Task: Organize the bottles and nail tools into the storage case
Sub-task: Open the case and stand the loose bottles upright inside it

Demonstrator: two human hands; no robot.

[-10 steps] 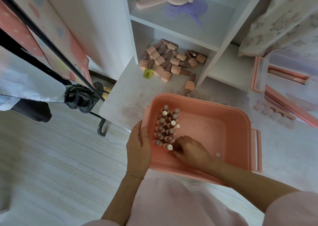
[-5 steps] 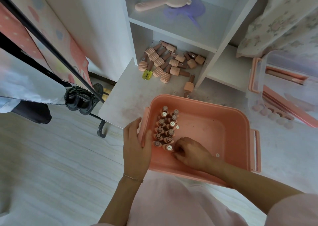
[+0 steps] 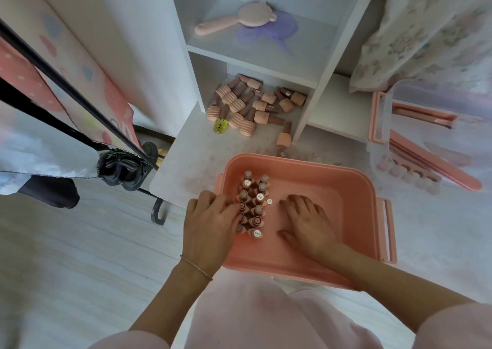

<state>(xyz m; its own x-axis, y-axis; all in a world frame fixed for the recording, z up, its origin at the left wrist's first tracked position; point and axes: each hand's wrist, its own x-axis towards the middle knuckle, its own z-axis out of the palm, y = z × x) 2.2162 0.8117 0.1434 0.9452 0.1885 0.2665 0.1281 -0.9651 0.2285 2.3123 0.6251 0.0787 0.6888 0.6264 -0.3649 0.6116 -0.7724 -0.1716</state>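
Pink storage case (image 3: pixel 356 189) holds upright nail polish bottles (image 3: pixel 253 205) in two rows, between the hands. Left hand (image 3: pixel 210 226) now reaches over the rim, fingers touching them; right hand (image 3: pixel 308 221) has uncurled, lying flat beside them.

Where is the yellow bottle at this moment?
The yellow bottle lies on the white lower shelf, at the left front edge of the pile of pink bottles, beyond the pink case.

White shelf (image 3: pixel 186 167): loose bottles (image 3: pixel 253 106), case (image 3: pixel 356 215).
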